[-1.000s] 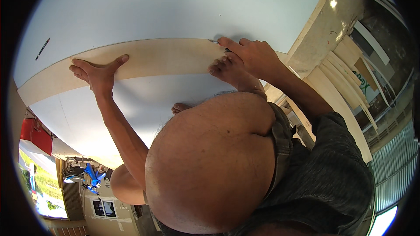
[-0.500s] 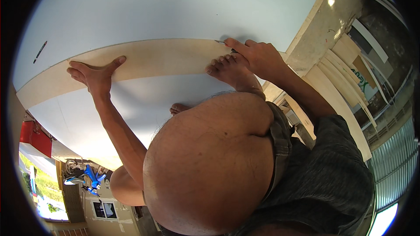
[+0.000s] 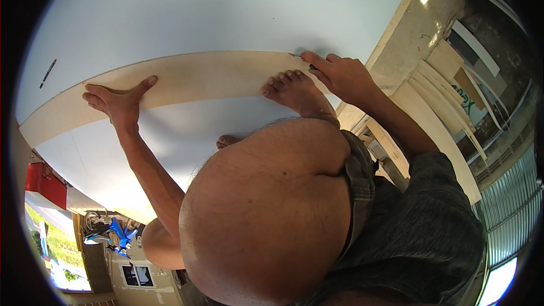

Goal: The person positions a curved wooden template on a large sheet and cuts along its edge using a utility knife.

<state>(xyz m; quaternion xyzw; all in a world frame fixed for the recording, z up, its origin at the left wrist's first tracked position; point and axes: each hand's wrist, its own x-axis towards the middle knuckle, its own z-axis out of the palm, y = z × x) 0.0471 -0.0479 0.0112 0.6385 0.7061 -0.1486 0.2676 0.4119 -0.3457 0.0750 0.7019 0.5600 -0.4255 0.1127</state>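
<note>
A long pale plywood strip [image 3: 209,73] lies across a large light blue-white sheet [image 3: 238,8]. My left hand [image 3: 122,102] presses on the strip's left part, thumb spread away from the fingers, holding nothing. At the strip's right part, my right hand [image 3: 345,76] is closed around a utility knife [image 3: 296,56]. Its thin silver tip points left and touches the strip's far edge; most of the handle is hidden in the fingers. My bare foot [image 3: 297,93] rests on the strip beside the right hand.
A dark pen [image 3: 49,73] lies on the sheet at the far left. Cut wooden strips and panels [image 3: 445,99] lie on the floor at the right. A red box [image 3: 45,186] and a blue motorbike [image 3: 120,235] show at the lower left.
The knife and my right hand have shifted slightly right along the strip's far edge. My left hand stays pressed on the strip, while the whole view has shifted a little.
</note>
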